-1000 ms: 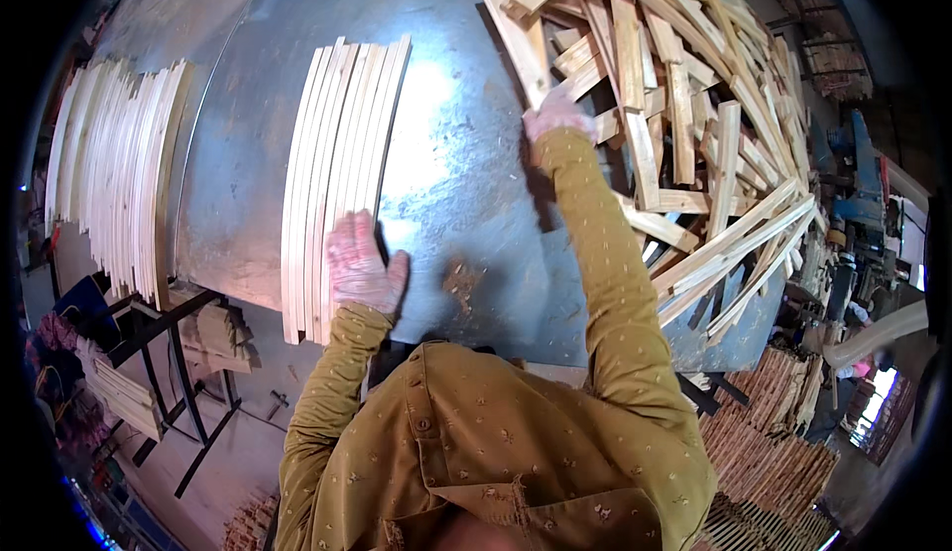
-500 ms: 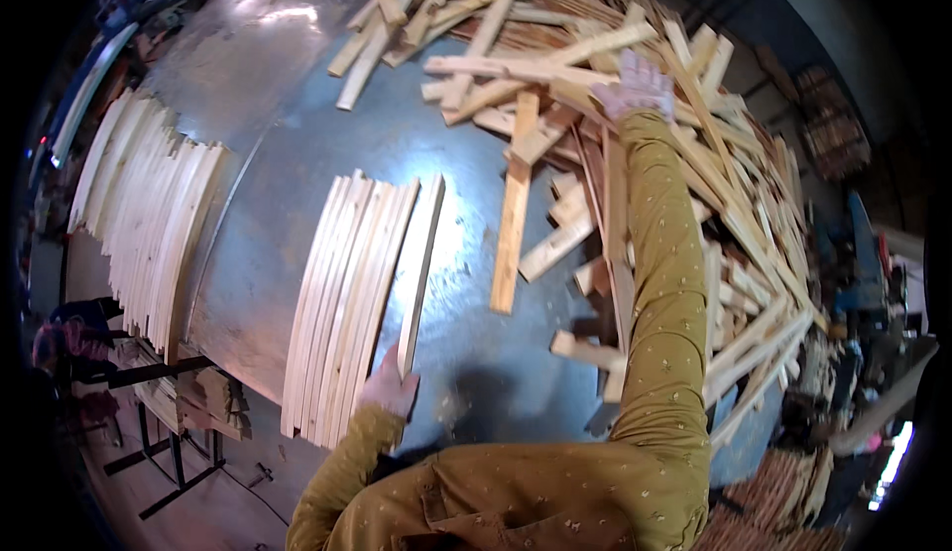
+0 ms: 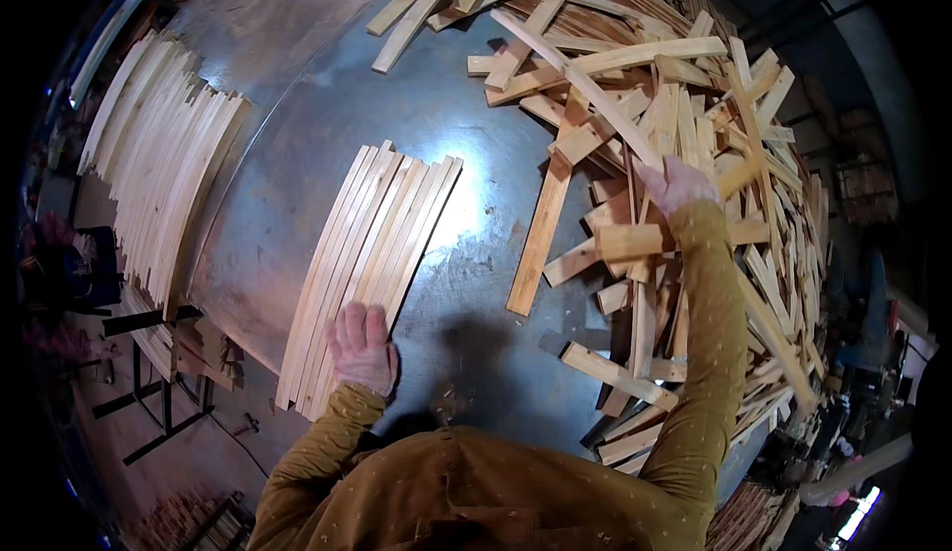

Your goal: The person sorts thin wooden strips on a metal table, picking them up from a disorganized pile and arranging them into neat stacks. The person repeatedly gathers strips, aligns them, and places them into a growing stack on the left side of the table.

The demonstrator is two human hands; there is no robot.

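Observation:
A row of pale wooden strips [image 3: 402, 219] lies side by side on the metal table, left of the middle. My left hand [image 3: 364, 350] rests flat on the near part of this row, its fingers stretched over the strips. Off to the right, my right hand [image 3: 679, 184] is closed round the near end of a long wooden strip [image 3: 585, 85]. That strip slants away to the far left, above a big jumbled pile of wooden strips [image 3: 674, 55]. My right palm and part of the grip are hidden.
A second row of strips [image 3: 169, 144] sits at the table's left edge, above a black metal stand [image 3: 164, 392]. One darker strip [image 3: 540, 239] juts from the pile onto the metal table [image 3: 466, 353]. Short offcuts [image 3: 615, 372] lie near my right forearm.
My left hand has moved from a separate strip onto the row, and that strip now lies against it. My right hand has come nearer from the pile and taken hold of a strip.

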